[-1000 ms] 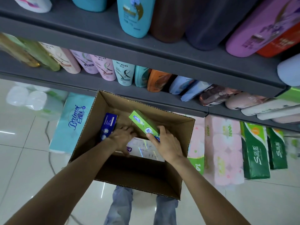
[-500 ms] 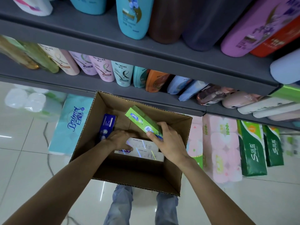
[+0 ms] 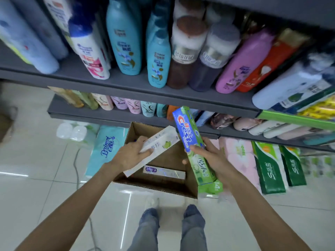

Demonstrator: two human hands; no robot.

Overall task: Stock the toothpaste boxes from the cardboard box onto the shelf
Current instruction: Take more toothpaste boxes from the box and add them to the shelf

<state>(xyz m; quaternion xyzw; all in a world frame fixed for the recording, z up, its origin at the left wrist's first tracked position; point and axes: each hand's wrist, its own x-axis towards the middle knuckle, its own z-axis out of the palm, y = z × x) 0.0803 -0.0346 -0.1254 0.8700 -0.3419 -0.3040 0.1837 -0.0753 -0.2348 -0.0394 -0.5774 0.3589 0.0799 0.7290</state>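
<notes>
My left hand [image 3: 131,155] grips a white toothpaste box [image 3: 159,144] with a green fruit picture, held slanted above the open cardboard box [image 3: 159,185] on the floor. My right hand [image 3: 208,156] grips a blue and green Crest toothpaste box [image 3: 188,134], held almost upright over the carton's right side. One white and purple toothpaste box [image 3: 164,171] lies flat inside the carton. The grey shelf [image 3: 137,84] above carries shampoo bottles.
A lower shelf [image 3: 101,115] holds tubes and small bottles. Tissue packs [image 3: 107,147] lean left of the carton; pink toilet rolls [image 3: 239,156] and green paper packs [image 3: 270,171] stand to its right. My legs and shoes [image 3: 152,203] stand on the glossy tiled floor.
Both hands have risen out of the carton, each with a toothpaste box. The left hand took up the white box. The view has tilted up toward the shampoo shelf.
</notes>
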